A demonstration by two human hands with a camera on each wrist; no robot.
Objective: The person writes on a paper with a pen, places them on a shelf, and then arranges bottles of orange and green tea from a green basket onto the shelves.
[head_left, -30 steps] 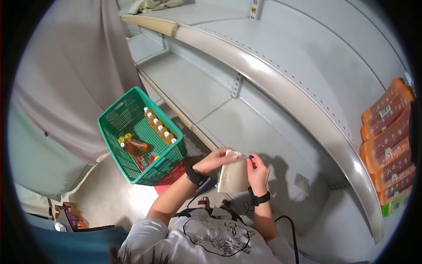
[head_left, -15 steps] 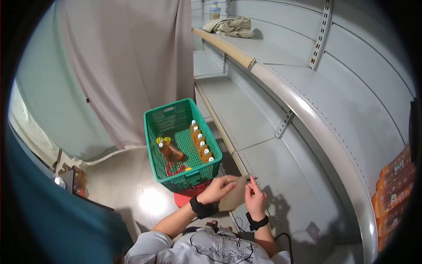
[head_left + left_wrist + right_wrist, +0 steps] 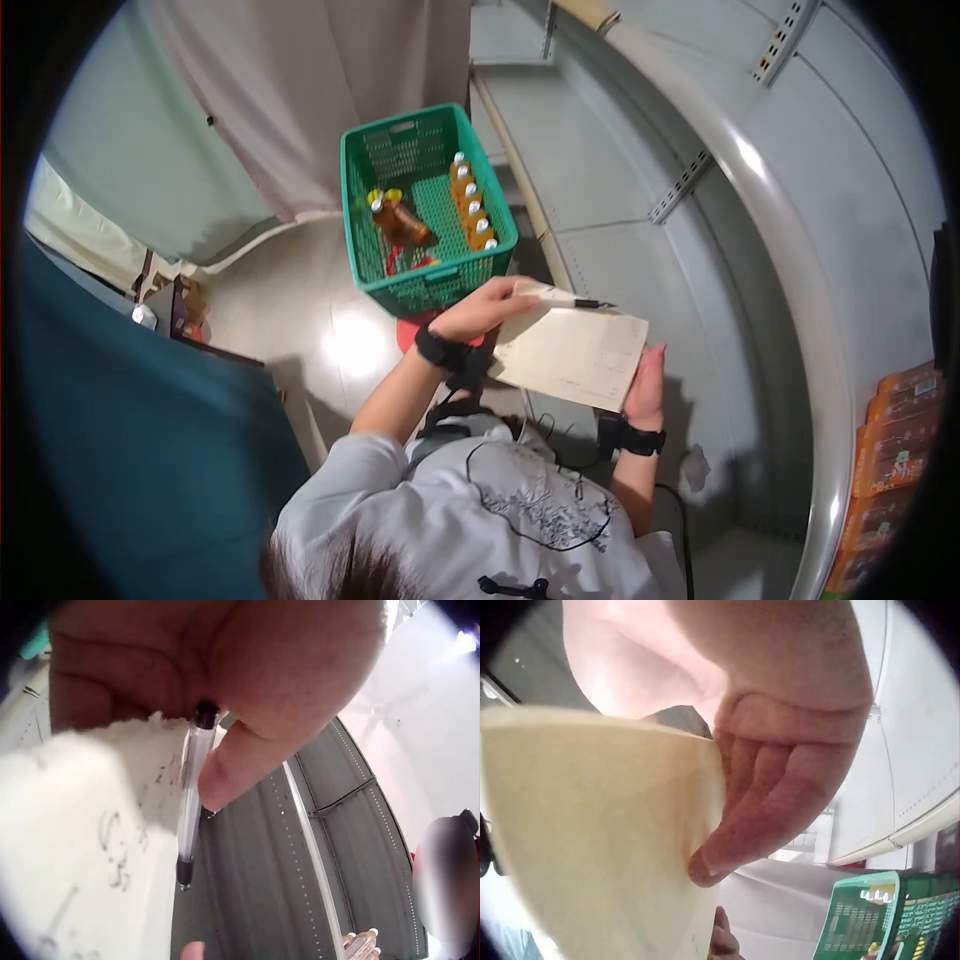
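Note:
A cream notepad [image 3: 572,352] with handwriting lies across both hands in the head view. My left hand [image 3: 485,308] grips its upper left edge, and a clear pen with black ends [image 3: 595,304] lies along the top. In the left wrist view the thumb of my left hand [image 3: 247,682] is against the pen [image 3: 193,780], beside the written page [image 3: 82,840]. My right hand [image 3: 645,388] holds the pad's right edge; in the right wrist view, fingers of my right hand [image 3: 780,757] bend round the edge of the pad [image 3: 607,825].
A green basket [image 3: 365,255] on something red holds several upright white-capped bottles [image 3: 472,205] and a brown bottle [image 3: 402,224] lying down. Grey shelving [image 3: 600,150] with a curved metal edge runs to the right. Orange-brown packs [image 3: 900,440] stand at far right; curtains [image 3: 270,90] hang left.
My right hand has moved from the pad's top, by the pen, down to its right edge. The pad now faces the head camera more fully. The head view has shifted.

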